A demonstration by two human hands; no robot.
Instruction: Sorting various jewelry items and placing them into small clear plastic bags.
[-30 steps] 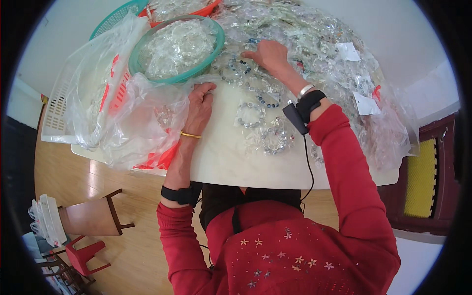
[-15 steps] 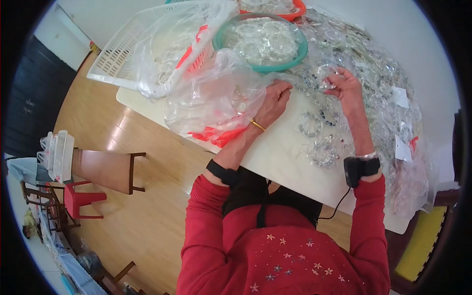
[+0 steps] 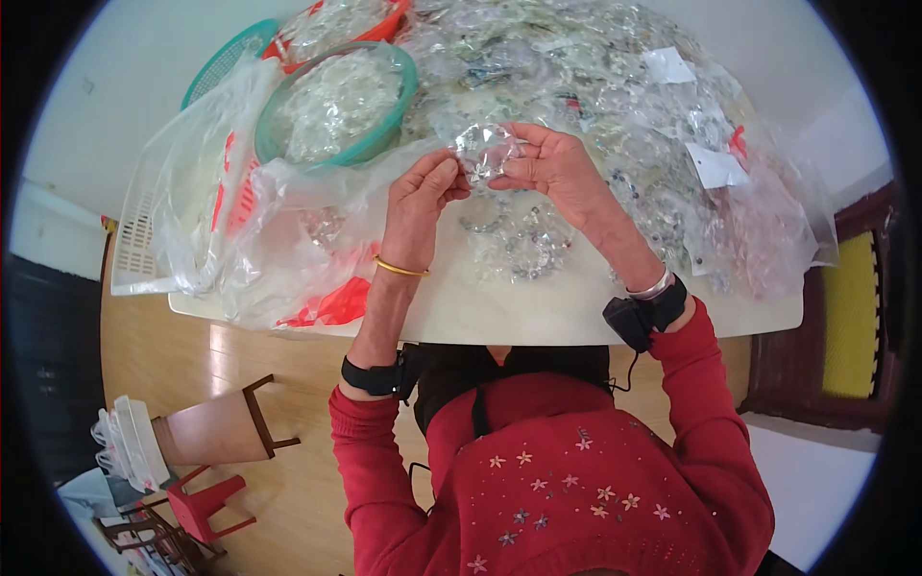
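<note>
Above the white table, a ring-shaped bracelet of clear beads [image 3: 484, 152] is held up between my two hands. My right hand [image 3: 562, 178] pinches its right side between thumb and fingers. At its lower left edge, my left hand [image 3: 420, 197] has thumb and fingers closed on it. Whether a thin clear wrapper surrounds the bracelet, I cannot tell. Below the hands, several beaded bracelets [image 3: 523, 245] in clear and dark tones lie on the tabletop [image 3: 461, 312]. Beside my left forearm rests a clear plastic bag [image 3: 279, 245] with red print.
A green basin [image 3: 408, 101] full of clear packets stands at the back left, with an orange-red basin [image 3: 399, 14] behind it. A white basket [image 3: 134, 230] sits at the left edge. A wide heap of bagged bracelets [image 3: 595, 86] covers the table's far and right side.
My hands were apart and have come together on the bracelet. My left hand has lifted from beside the plastic bag. The whole view has turned to the right.
</note>
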